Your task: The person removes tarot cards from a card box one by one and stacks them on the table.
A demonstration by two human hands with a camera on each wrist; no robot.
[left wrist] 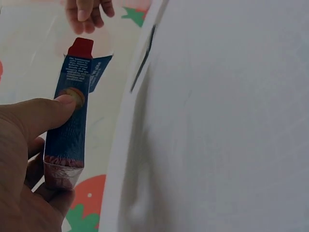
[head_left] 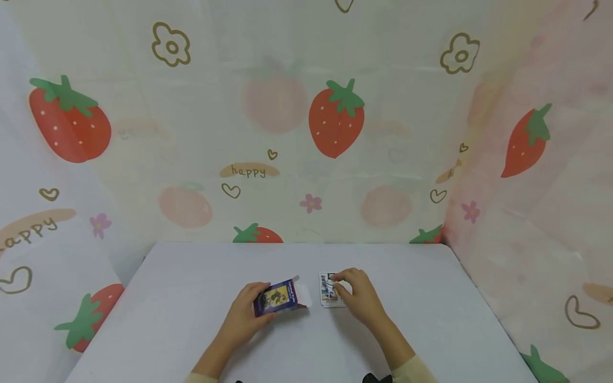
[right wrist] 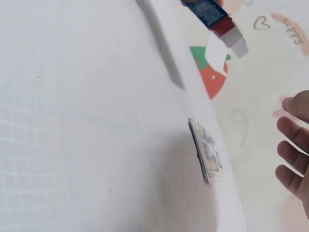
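My left hand [head_left: 241, 316] grips a dark blue card box [head_left: 276, 298] with a yellow picture on its front. The box is held above the table, and its end flaps stand open toward the right. In the left wrist view, the thumb presses on the narrow printed side of the box [left wrist: 72, 123]. A small stack of cards [head_left: 328, 290] lies face up on the table, right of the box. Over the stack hovers my right hand [head_left: 362, 300], which partly hides it in the head view. The right wrist view shows this hand's loosely bent fingers [right wrist: 292, 152] apart from the cards [right wrist: 206, 151], holding nothing.
A white-covered table [head_left: 191, 287] spreads under both hands. Behind it and at the sides hang cloths printed with strawberries, flowers and hearts, such as the back cloth [head_left: 297, 181]. Small black objects [head_left: 375, 378] show at the bottom edge.
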